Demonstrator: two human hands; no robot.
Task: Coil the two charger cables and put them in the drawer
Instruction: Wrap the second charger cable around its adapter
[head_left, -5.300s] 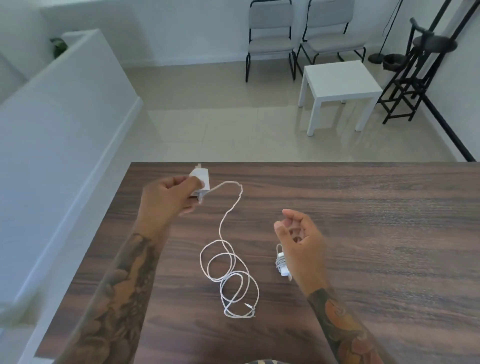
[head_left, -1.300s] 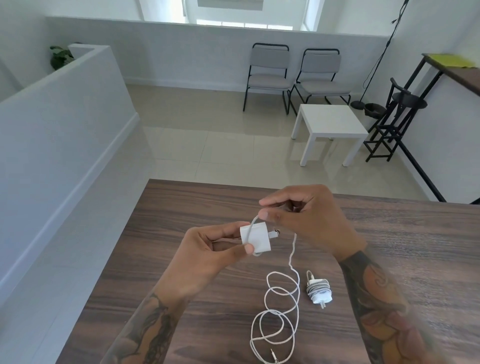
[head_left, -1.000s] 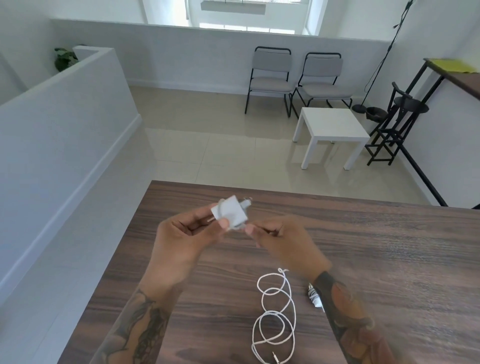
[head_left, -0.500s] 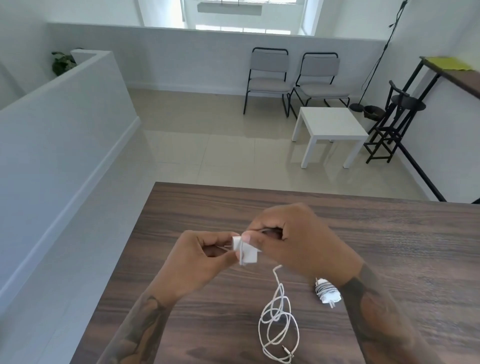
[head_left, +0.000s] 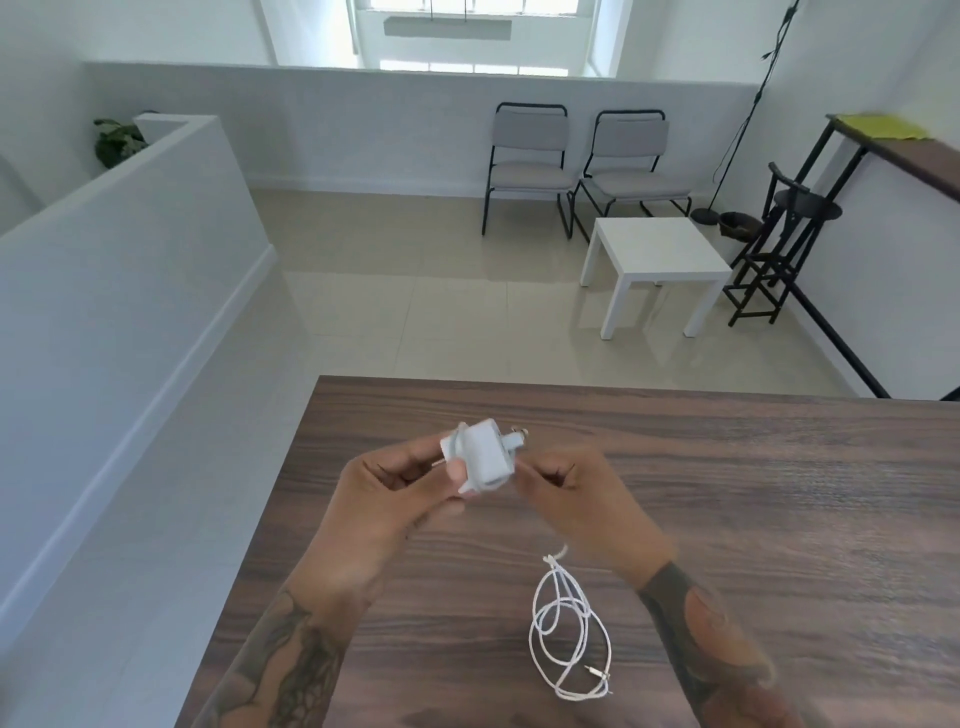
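Fingers (head_left: 415, 470) of the left hand (head_left: 384, 499) were pinched around a white charger block (head_left: 483, 457), thumb on its near face, holding it raised above the wooden table (head_left: 753, 493). One turn of white cable (head_left: 569, 618) already crossed the block's left end. Just right of the block, the right hand (head_left: 582, 504) was curled closed with its fingertips meeting beside the plug prongs; it seemed to be nipping the cable, though motion blur hid the exact grip. From under that hand the cable dropped to the tabletop and lay in loose overlapping loops near the front edge, its small connector (head_left: 597, 514) at the bottom right of the pile. Beyond the table stood a white side table (head_left: 660, 254) and two grey chairs (head_left: 576, 166).
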